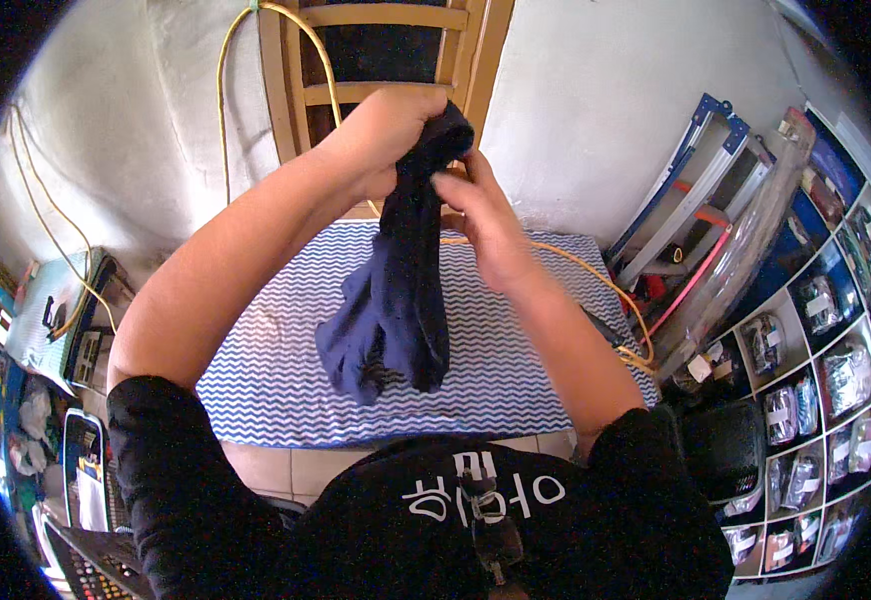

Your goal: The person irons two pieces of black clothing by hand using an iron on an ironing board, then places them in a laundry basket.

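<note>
A dark navy and black cloth garment [413,300] hangs in folds in front of me, above a blue-and-white zigzag-patterned cloth [278,367]. My left hand [394,131] grips its bunched upper end, thumb near the top edge. On the other side, my right hand [484,217] has its fingers on the black upper part; motion blurs them a little. The lower end spreads wider and drops towards the patterned cloth. Whether it touches that surface cannot be told. Folds hide the garment's exact kind.
Behind the covered surface stands a wooden-framed door [383,94]. A yellow cord [593,262] crosses the cloth's right side. At right are a folded metal ladder [675,187] and a white cubby shelf [780,352] holding plastic-wrapped packets. A black basket [87,472] stands at left.
</note>
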`<act>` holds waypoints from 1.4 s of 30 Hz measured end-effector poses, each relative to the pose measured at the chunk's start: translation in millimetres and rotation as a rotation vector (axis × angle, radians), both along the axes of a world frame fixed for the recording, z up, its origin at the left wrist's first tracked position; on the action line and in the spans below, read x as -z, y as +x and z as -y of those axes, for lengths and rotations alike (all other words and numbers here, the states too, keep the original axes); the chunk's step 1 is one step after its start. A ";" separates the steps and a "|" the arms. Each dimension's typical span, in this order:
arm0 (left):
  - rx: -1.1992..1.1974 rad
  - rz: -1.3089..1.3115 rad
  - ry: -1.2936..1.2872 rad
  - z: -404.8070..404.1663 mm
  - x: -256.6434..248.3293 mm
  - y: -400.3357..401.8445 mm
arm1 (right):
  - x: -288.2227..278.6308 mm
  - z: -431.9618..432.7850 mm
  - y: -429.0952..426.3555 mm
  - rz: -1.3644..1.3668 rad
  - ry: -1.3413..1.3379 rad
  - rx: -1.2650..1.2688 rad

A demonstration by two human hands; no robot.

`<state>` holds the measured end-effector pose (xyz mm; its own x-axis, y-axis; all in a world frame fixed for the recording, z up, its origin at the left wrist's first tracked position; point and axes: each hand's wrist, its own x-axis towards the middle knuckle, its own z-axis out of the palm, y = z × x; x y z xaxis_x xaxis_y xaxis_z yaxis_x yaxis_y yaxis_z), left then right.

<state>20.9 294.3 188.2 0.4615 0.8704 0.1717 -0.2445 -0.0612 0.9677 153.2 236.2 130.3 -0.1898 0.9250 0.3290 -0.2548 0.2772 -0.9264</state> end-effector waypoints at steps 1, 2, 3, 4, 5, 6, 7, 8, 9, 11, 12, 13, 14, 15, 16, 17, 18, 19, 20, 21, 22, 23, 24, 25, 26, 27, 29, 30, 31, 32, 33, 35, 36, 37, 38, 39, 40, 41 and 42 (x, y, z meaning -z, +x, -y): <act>-0.059 -0.004 -0.039 -1.2 -4.7 0.7 | -2.7 2.1 1.3 -0.001 -0.002 -0.013; -0.065 -0.005 -0.040 1.5 -12.2 5.3 | -5.2 6.1 5.4 0.057 0.120 0.010; -0.092 0.016 -0.078 5.0 -20.1 10.3 | -6.2 7.4 10.2 0.115 0.241 0.031; -0.119 0.037 -0.117 6.9 -26.1 14.6 | -1.0 -5.2 22.2 0.112 0.240 0.024; -0.036 0.010 -0.087 5.2 -31.1 21.8 | 6.6 -25.9 48.0 0.340 0.252 0.132; -0.034 0.004 -0.085 5.3 -35.8 23.7 | 2.4 -34.3 61.6 0.561 0.258 0.229; -0.030 -0.204 0.139 5.4 -40.7 25.9 | -4.4 -36.4 78.8 0.445 0.060 0.220; -0.024 -0.405 0.372 4.7 -46.1 28.7 | -9.6 -43.3 99.3 0.319 0.048 0.233; -0.143 -0.747 0.903 1.6 -49.1 30.3 | -18.5 -46.6 114.2 0.196 0.001 0.201; -0.187 -1.025 1.180 -0.8 -44.6 26.7 | -41.6 -45.6 134.4 0.066 -0.041 0.165; -0.186 -1.128 1.233 -6.2 -39.3 22.8 | -53.6 -41.7 141.9 0.042 -0.056 0.109; -0.273 -1.248 1.250 -17.4 -43.2 17.9 | -64.5 -36.7 149.5 0.020 -0.071 0.055; -0.368 -1.378 1.252 -30.6 -47.8 9.4 | -73.3 -31.5 151.6 0.015 -0.076 0.044; -0.477 -1.491 1.199 -32.4 -61.7 5.7 | -83.1 -25.7 155.0 0.578 0.322 0.232; -0.564 -1.553 1.141 -46.7 -70.0 -5.9 | -86.7 -24.8 159.5 1.134 0.730 0.416; -0.694 -1.553 1.229 -51.6 -75.2 -13.0 | -83.6 -32.3 172.9 1.360 0.875 0.548; -0.765 -1.491 1.279 -70.9 -79.6 -28.1 | -84.5 -43.2 192.5 1.361 0.872 0.551; -0.786 -1.598 1.245 -93.7 -88.0 -45.0 | -86.7 -59.3 217.2 1.415 0.947 0.648; -0.781 -1.606 1.247 -103.4 -89.6 -59.7 | -90.7 -75.3 241.6 1.463 1.021 0.743; -0.833 -1.606 1.147 -112.3 -89.6 -69.3 | -100.3 -84.3 268.4 1.500 0.965 0.796; -0.880 -1.608 1.041 -118.1 -87.4 -70.8 | -107.0 -92.7 292.6 1.534 0.906 0.844; -0.874 -1.619 1.037 -116.2 -86.4 -67.8 | -113.4 -99.2 311.3 1.567 0.804 0.828; -0.913 -1.504 0.871 -114.1 -83.0 -64.4 | -121.8 -97.1 319.4 1.606 0.697 0.811; -0.944 -1.386 0.709 -112.8 -79.8 -59.8 | -127.3 -94.8 326.6 1.566 0.598 0.824; -0.941 -1.396 0.708 -113.0 -79.4 -60.9 | -133.8 -90.5 327.6 1.514 0.503 0.836; -0.852 -1.168 0.614 -113.7 -79.9 -62.2 | -139.4 -84.7 325.5 1.340 0.303 0.837; -0.617 -0.925 0.484 -109.1 -84.0 -48.0 | -150.8 -71.1 335.2 1.081 0.172 0.604; -0.618 -0.933 0.482 -111.8 -84.5 -50.6 | -156.6 -60.8 326.5 0.979 0.144 0.503; -0.590 -0.643 0.443 -119.6 -85.2 -55.8 | -156.8 -50.0 315.0 0.891 0.105 0.598; -0.550 -0.350 0.404 -132.8 -87.9 -62.2 | -158.8 -47.3 317.4 0.887 0.101 0.603; -0.526 -0.530 0.596 -146.6 -92.1 -83.9 | -161.4 -47.4 318.5 0.812 0.134 0.560; -0.495 -0.533 0.732 -156.1 -104.4 -104.3 | -168.5 -51.9 324.9 0.735 0.125 0.414; -0.447 -0.341 0.664 -158.7 -106.0 -89.5 | -178.1 -50.0 335.6 0.749 0.121 0.441; -0.397 -0.156 0.590 -159.9 -108.9 -75.8 | -187.3 -48.7 345.6 0.865 0.155 0.531; -0.361 0.007 0.508 -157.3 -112.1 -69.4 | -188.8 -47.7 340.0 0.967 0.189 0.599; -0.326 0.167 0.424 -153.8 -115.7 -63.6 | -187.0 -47.1 333.4 0.965 0.187 0.600; -0.289 0.326 0.338 -150.8 -118.7 -59.2 | -183.7 -47.8 324.8 0.749 0.249 0.575; -0.292 0.323 0.342 -146.6 -122.9 -59.1 | -183.6 -45.1 315.0 0.531 0.313 0.542; -0.297 0.285 0.399 -142.4 -126.8 -59.2 | -186.2 -45.7 316.9 0.527 0.316 0.540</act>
